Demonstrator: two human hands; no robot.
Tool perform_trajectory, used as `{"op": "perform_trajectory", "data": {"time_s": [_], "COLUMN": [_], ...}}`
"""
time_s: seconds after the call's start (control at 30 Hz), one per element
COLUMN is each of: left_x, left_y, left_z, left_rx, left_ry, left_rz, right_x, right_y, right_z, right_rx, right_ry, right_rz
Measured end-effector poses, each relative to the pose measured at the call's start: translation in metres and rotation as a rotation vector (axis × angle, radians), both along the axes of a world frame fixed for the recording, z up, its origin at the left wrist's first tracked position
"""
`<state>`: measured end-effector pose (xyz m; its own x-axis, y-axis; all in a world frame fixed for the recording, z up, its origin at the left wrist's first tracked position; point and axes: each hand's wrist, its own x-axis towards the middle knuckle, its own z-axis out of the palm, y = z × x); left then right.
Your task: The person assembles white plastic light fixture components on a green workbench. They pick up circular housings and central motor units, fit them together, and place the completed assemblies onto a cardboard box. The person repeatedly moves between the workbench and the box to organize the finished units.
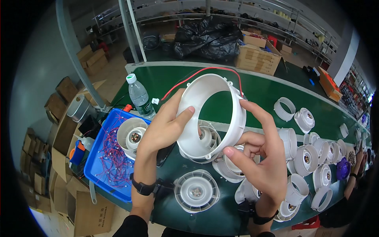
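Observation:
A wide white plastic ring, open through the middle, is held up and tilted above the bench. My left hand grips its left wall, thumb inside. My right hand is at its right rim, index fingertip by the spot where a red wire meets the ring. The wire arches over the top and ends in a small white connector beside my left hand. Behind the ring, partly hidden, stands a white fan housing. Below my hands lies a round white part with a central hub.
A blue tray of tangled red wires stands at left, with a white housing at its edge. Beyond it is a water bottle. Many white housings crowd the right side, where another person's arm reaches in near a purple part.

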<state>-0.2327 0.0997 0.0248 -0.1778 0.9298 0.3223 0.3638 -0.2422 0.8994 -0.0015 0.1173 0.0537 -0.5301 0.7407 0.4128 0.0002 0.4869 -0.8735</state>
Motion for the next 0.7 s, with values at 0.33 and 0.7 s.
{"op": "perform_trajectory", "data": {"time_s": [0.33,0.7], "left_x": [-0.035,-0.051], "left_y": [-0.005,0.051], "left_z": [0.007,-0.065], "left_rx": [0.133,-0.063], "left_ry": [-0.263,0.433], "left_rz": [0.024,0.351], "right_x": [0.008,0.015], "right_y": [0.008,0.004], "right_z": [-0.001,0.004], "right_rx": [0.044,0.087], "right_ry": [-0.074,-0.153], "right_rz": [-0.116,-0.077]}}
